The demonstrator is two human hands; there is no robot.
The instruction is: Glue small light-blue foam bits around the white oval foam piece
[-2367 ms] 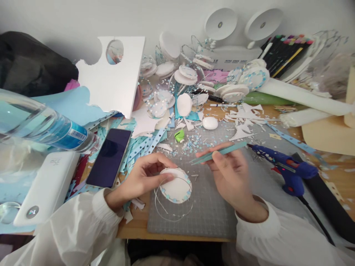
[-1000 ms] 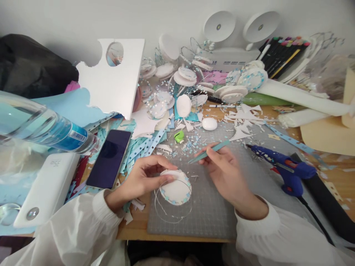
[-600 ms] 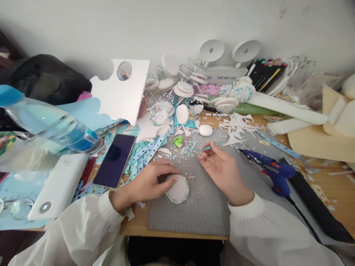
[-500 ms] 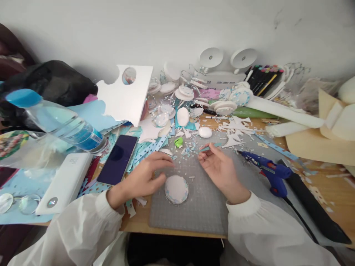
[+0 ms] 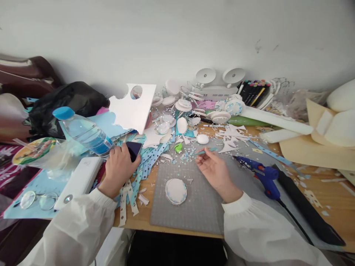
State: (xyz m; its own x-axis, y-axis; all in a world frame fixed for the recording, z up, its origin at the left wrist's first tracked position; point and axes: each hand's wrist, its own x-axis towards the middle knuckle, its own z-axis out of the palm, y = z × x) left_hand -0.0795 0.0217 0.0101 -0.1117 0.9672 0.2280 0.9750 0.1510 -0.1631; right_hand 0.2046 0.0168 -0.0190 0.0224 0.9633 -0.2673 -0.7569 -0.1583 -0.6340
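My left hand (image 5: 119, 168) lies over a dark phone (image 5: 135, 148), thumb along its right side and fingers across to its left; much of the phone is covered. In my right hand (image 5: 215, 168), slim teal tweezers (image 5: 206, 150) are pinched between thumb and fingers, pointing left. Below and left of that hand, a round white disc (image 5: 176, 192) edged with pale blue bits rests flat on the grey cutting mat (image 5: 191, 218). Small blue paper bits (image 5: 187, 155) are scattered near the tweezers' tip. Close by are a green punch-like piece (image 5: 178, 147) and a white oval object (image 5: 202, 139).
A blue glue gun (image 5: 260, 173) and a long black case (image 5: 307, 207) lie at right. To the left are a water bottle (image 5: 85, 135), a white power bank (image 5: 79, 183) and glasses (image 5: 39, 200). Decorated discs (image 5: 183, 105), cut foam board (image 5: 133, 107) and markers (image 5: 253, 94) crowd the back.
My left hand has moved left, from above the disc onto the phone. My right hand still holds the tweezers in nearly the same place. The view has tilted up and shifted left.
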